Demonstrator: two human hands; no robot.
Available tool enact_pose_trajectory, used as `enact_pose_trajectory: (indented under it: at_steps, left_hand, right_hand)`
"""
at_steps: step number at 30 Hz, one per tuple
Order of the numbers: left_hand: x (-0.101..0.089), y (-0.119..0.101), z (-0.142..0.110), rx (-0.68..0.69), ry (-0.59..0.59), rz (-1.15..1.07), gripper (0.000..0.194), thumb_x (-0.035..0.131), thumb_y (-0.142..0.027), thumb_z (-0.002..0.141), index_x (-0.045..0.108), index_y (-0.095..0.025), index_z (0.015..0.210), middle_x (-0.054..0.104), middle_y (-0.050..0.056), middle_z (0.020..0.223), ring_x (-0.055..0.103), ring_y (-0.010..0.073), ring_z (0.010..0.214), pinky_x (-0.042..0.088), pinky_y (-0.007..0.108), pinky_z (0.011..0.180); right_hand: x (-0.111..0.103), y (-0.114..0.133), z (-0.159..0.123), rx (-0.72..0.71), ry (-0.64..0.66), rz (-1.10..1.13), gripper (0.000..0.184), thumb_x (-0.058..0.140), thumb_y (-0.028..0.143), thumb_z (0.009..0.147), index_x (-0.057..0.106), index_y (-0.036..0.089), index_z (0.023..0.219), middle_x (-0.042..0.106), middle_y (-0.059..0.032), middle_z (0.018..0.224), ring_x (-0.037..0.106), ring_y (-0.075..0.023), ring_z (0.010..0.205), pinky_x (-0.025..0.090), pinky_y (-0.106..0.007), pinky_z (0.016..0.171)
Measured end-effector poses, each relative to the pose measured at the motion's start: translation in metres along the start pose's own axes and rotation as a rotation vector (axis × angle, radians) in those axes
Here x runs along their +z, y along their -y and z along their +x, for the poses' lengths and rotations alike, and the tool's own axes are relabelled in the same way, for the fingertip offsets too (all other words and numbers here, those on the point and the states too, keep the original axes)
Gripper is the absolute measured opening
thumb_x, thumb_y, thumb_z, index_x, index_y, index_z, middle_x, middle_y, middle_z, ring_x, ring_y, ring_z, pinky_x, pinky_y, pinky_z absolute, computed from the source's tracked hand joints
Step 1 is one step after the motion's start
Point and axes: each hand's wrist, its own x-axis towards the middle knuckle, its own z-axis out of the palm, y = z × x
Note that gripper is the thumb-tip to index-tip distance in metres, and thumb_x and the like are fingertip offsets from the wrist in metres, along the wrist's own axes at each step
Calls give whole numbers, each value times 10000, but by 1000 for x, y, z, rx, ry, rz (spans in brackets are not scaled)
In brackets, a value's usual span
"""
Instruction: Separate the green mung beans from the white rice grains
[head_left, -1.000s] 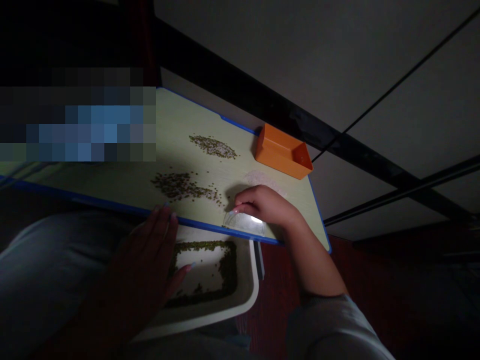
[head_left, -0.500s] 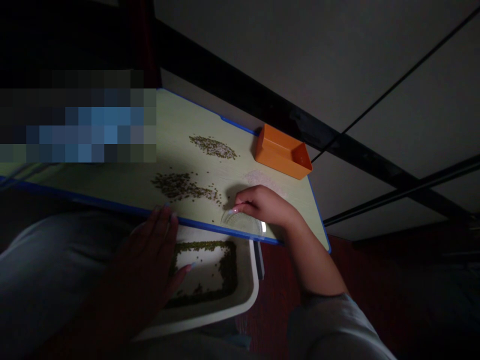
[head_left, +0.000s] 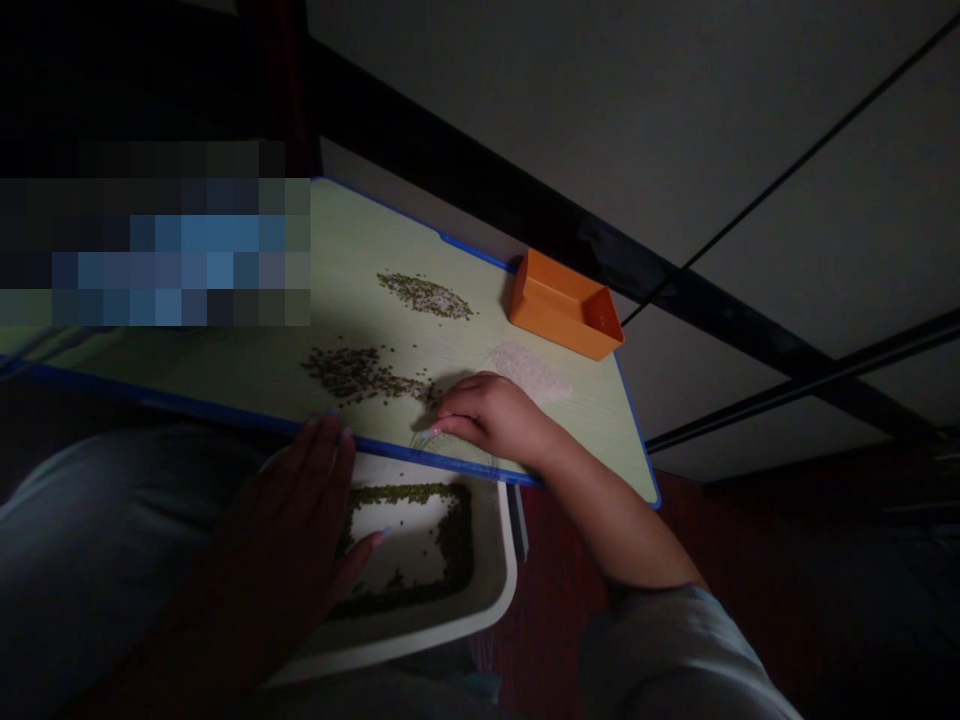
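My right hand (head_left: 491,415) is closed on the near-left rim of a clear, round, shallow dish or lid (head_left: 457,452), which lies at the board's near edge. Just left of those fingers is a pile of dark beans mixed with pale grains (head_left: 360,375). Behind the wrist a thin patch of white grains (head_left: 531,370) is spread out. My left hand (head_left: 300,500) rests with fingers stretched out at the board's blue edge, over the side of a white basin (head_left: 491,610). Nothing shows in that hand.
An orange open box (head_left: 559,315) stands at the board's far right corner. A second pile of greenish beans and pale grains (head_left: 426,296) lies on the pale board (head_left: 352,225). Green beans (head_left: 457,545) line the basin's bottom edges. Pixelation covers the far left.
My right hand has slid left along the near edge together with the clear dish, toward the dark bean pile. More of the white grains now shows. My left hand has stayed put.
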Motion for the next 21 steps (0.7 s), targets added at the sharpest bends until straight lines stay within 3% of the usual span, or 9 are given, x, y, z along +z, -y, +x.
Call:
enact_pose_trajectory:
  at_steps: [2, 7, 11, 21]
  left_hand:
    - [0, 0, 0, -2, -3, 0, 790, 330, -550, 821, 151, -82, 1432, 273, 229, 1513, 233, 329, 1422, 309, 527, 1111]
    - [-1, 1, -1, -5, 29, -2, 788, 320, -549, 823, 157, -73, 1429, 282, 235, 1508, 215, 322, 1429, 294, 520, 1122]
    - [0, 1, -2, -7, 24, 5, 781, 329, -544, 823, 156, -86, 1432, 283, 225, 1511, 219, 317, 1429, 286, 513, 1128]
    - [0, 2, -1, -4, 9, 7, 781, 329, -537, 820, 134, -100, 1438, 300, 222, 1505, 238, 320, 1422, 301, 518, 1122]
  right_hand:
    - [-5, -2, -4, -4, 2, 30, 352, 453, 407, 934, 620, 157, 752, 623, -37, 742, 541, -120, 735, 356, -232, 732]
    - [-18, -4, -14, 175, -6, -17, 304, 538, 361, 900, 612, 138, 707, 574, -8, 648, 480, -96, 622, 296, -223, 625]
    - [-18, 0, -14, 224, 42, -42, 299, 540, 366, 898, 620, 143, 716, 554, 8, 636, 438, -80, 589, 250, -228, 597]
    - [-23, -5, -15, 431, 14, -336, 296, 496, 383, 906, 663, 157, 813, 665, -63, 733, 478, -126, 613, 210, -265, 572]
